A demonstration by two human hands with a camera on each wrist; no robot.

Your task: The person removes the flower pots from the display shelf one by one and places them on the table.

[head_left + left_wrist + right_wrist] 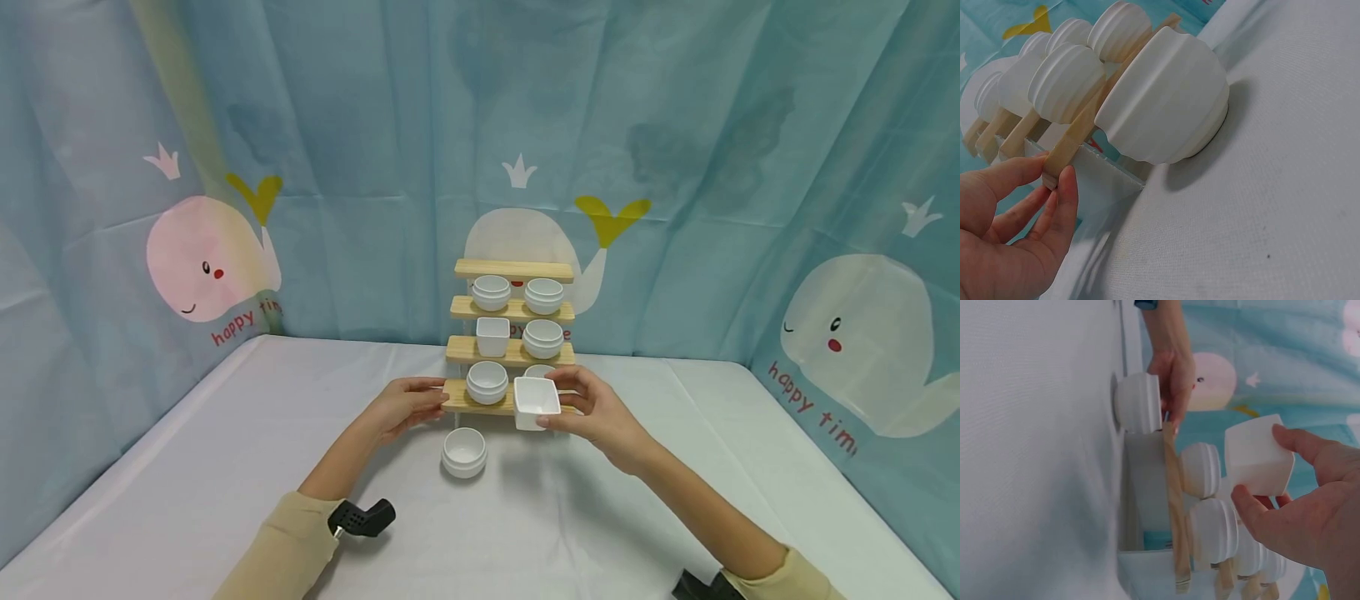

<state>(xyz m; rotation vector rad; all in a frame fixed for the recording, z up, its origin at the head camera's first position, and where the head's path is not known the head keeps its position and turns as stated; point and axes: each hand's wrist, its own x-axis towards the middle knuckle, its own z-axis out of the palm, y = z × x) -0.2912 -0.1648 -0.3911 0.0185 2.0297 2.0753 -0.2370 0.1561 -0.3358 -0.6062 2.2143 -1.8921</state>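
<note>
My left hand (405,407) pinches the left end of the lowest wooden board (456,398) of a tiered display stand; the left wrist view shows thumb and fingertips on the board's end (1063,150). With my right hand (596,417) I hold a white square bowl (536,402) by its sides, in front of the lowest board's right part. In the right wrist view, this square bowl (1257,456) is apart from the board. A round white bowl (487,383) stands on that board's left; another round bowl (538,371) is partly hidden behind the square one.
One round white bowl (463,454) stands on the white-covered table (600,533) before the stand. Higher boards carry several round bowls and another square bowl (492,337); the top board (513,270) bears none. A blue curtain (360,167) with whale prints hangs behind.
</note>
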